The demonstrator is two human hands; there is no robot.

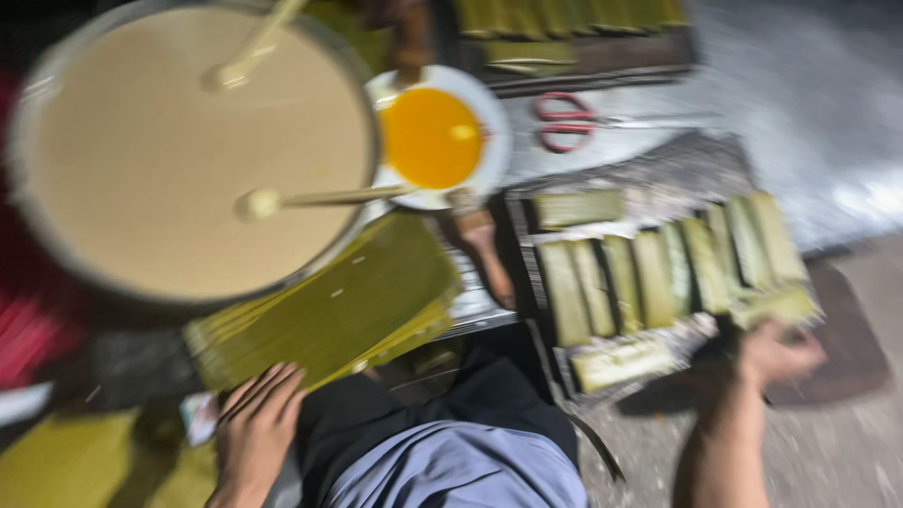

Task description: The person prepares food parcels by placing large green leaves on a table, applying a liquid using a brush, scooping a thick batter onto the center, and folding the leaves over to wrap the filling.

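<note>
stack of green leaf sheets point(329, 310) lies low centre-left beside the big basin of pale batter point(188, 150). left hand point(259, 423) rests flat on its near edge, fingers spread. right hand point(776, 353) is at the near right corner of the grill rack point(658, 179), by the leaf-wrapped parcels point(658, 268); blur hides whether it pinches anything, cannot tell. two ladles point(282, 199) sit in the batter. small bowl of orange liquid point(433, 136) and red scissors point(569, 122) lie further off.

Floor point(828, 75) carries batter basin point(28, 141); leaf stack point(329, 310); red scissors point(564, 120); tray point(649, 174) of leaf parcels.
</note>
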